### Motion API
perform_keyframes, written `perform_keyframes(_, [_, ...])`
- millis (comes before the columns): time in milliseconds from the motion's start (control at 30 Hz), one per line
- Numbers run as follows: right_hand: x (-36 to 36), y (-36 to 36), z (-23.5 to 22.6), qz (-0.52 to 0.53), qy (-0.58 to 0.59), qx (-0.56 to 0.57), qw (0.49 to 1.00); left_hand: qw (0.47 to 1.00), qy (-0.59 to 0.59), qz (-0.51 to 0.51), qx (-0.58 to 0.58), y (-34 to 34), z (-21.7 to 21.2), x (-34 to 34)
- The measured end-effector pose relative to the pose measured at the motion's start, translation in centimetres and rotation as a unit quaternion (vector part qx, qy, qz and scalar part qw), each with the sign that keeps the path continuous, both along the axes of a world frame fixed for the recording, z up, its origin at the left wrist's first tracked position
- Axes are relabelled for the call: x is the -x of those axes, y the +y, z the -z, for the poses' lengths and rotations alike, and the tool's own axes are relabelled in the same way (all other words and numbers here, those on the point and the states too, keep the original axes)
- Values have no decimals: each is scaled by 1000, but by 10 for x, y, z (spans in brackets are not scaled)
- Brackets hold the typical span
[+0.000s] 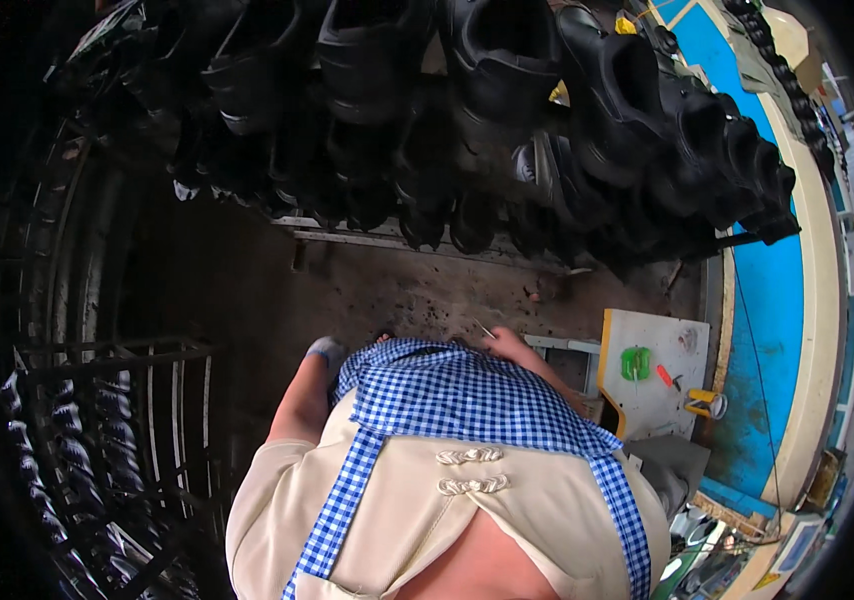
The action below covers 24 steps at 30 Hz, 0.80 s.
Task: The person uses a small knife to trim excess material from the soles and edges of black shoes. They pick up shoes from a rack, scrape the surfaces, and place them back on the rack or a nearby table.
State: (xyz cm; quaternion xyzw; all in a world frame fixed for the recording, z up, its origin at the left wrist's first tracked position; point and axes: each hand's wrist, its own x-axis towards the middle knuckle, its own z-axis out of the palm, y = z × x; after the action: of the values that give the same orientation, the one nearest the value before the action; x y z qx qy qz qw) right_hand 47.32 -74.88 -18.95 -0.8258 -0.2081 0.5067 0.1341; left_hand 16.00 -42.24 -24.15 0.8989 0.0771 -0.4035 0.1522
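My right hand is low in front of my checked apron, its fingers closed round a thin, pale, stick-like tool whose tip points up and to the left. The exact kind of tool is too small to make out. My left hand hangs at the apron's left side, with something pale grey, like a glove or cloth, covering it. Its fingers cannot be made out. Ahead of both hands, and apart from them, rows of black shoes stand on a rack.
On the right stands a white work table holding a green dish, a red-handled tool and a yellow-and-white container. Beyond it runs a blue conveyor belt. Another dark metal rack is at left. The floor is stained.
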Motion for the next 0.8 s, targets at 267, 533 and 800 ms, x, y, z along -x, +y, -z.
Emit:
perform_keyframes(267, [2,-133,85,-48,-34,70,996,743,-54,-637,197,-14,39,68])
perform_keyframes(533, [-17,-112,108,-175,-46,72,981,707,-65,-640,294,-10,10,-13])
perform_keyframes(800, [-9,-26,19,132,-67,11,989,731,-77,-611,295,-20,-12,-29])
